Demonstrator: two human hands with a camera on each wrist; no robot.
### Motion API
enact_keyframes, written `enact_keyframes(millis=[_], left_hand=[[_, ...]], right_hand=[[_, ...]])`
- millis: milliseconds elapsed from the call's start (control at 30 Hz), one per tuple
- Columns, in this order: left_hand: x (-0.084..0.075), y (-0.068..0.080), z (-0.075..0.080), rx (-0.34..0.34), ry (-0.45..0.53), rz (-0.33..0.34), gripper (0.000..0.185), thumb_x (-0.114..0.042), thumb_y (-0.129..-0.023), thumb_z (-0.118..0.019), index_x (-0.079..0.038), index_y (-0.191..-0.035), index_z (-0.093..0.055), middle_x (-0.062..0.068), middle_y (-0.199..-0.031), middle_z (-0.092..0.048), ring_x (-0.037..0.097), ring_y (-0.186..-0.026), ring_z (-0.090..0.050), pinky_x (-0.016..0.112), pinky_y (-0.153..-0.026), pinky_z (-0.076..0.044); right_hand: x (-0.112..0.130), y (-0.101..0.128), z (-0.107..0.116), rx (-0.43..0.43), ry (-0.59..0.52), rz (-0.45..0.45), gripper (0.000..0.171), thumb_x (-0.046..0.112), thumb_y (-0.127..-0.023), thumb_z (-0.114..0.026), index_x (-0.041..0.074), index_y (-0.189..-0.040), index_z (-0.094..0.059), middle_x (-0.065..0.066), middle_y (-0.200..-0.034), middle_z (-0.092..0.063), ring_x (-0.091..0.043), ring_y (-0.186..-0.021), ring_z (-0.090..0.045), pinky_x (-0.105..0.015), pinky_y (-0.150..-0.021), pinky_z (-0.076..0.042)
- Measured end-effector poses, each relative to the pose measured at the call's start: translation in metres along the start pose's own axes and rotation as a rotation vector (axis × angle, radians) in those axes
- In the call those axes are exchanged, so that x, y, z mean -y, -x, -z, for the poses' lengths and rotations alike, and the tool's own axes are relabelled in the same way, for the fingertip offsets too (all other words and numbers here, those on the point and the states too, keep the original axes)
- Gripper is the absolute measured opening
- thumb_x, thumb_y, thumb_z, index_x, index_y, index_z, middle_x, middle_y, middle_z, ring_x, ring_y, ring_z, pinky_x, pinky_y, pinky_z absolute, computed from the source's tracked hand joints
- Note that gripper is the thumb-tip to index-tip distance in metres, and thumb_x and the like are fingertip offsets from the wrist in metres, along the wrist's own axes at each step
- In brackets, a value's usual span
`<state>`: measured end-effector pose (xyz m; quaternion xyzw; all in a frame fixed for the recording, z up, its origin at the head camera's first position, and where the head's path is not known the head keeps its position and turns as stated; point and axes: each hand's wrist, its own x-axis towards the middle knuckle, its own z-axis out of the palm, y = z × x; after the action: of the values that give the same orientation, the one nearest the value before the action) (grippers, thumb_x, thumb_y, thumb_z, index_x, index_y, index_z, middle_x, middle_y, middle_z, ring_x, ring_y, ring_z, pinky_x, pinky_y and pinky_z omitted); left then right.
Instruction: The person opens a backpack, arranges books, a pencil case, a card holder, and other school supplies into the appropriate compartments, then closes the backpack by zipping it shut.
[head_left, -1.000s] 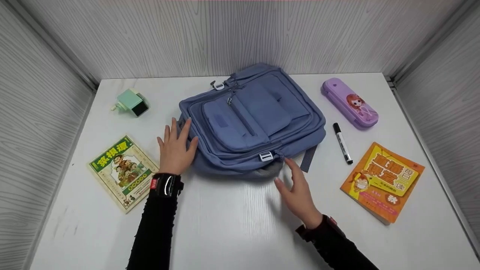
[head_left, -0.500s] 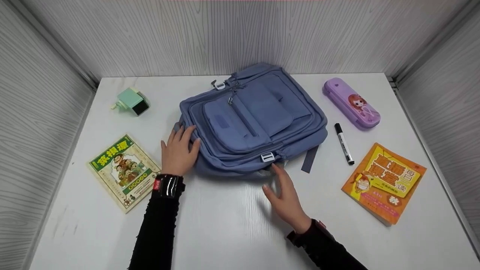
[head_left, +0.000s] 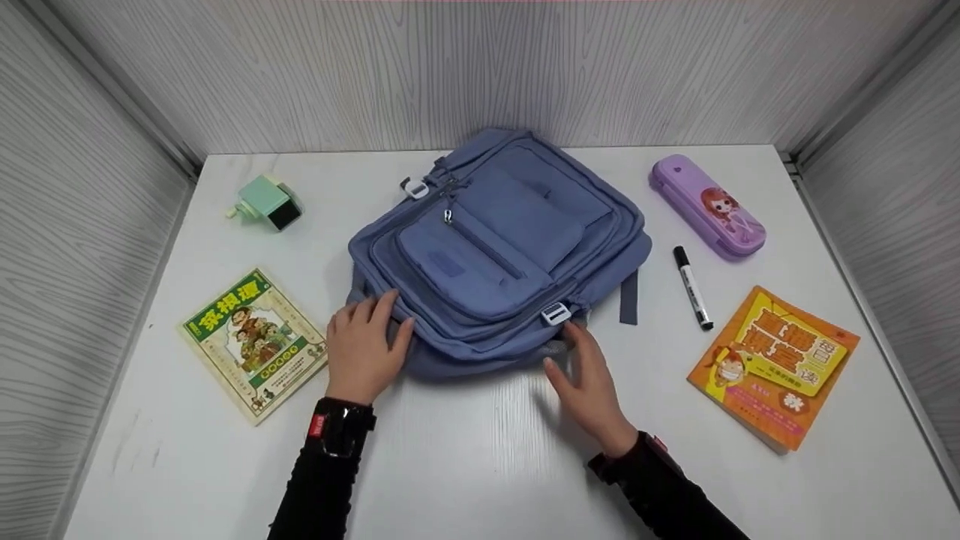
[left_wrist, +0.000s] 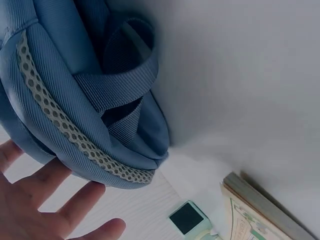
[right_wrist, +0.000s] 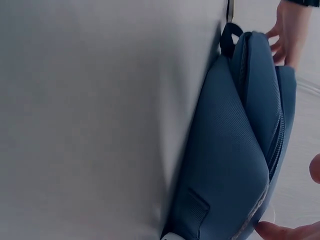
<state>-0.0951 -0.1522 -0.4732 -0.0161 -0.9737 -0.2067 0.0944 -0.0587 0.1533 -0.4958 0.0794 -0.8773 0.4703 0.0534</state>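
Note:
A blue backpack (head_left: 487,247) lies at a slant on the white table, front pockets facing up. At its near left corner my left hand (head_left: 367,349) rests its fingers against the side; the left wrist view has these fingers (left_wrist: 80,200) spread and fairly straight along the bag's edge. My right hand (head_left: 596,390) is at the near right side, by the white buckle (head_left: 556,313), thumb apart from the fingers. One right fingertip (right_wrist: 272,231) meets the backpack's edge in the right wrist view. The bag's underside is hidden.
To the left lie a green-and-cream book (head_left: 255,345) and a mint-green pencil sharpener-like box (head_left: 268,202). On the right are a purple pencil case (head_left: 709,206), a black-capped marker (head_left: 693,287) and an orange book (head_left: 774,367). Panels (head_left: 480,75) wall the table's back and sides.
The backpack has turned slightly, its left end swinging nearer to me. My left hand has come nearer with it. The right hand shifted left, then back right beside the buckle.

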Motion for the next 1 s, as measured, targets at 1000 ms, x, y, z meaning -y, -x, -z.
enact_keyframes(millis=[1000], left_hand=[[-0.087,0.081,-0.022,-0.139,-0.287,-0.142,0.066,-0.047,-0.089,-0.069,-0.006,-0.14,-0.056,0.024,-0.112,-0.069,0.037,-0.088,-0.058,0.044,-0.074,-0.053]], right_hand=[[-0.035,-0.065,0.043,0.01,0.058,-0.155,0.052,0.018,-0.094,-0.064,-0.006,-0.135,-0.042,-0.028,-0.143,-0.05,-0.04,-0.131,-0.049,-0.052,-0.11,-0.037]])
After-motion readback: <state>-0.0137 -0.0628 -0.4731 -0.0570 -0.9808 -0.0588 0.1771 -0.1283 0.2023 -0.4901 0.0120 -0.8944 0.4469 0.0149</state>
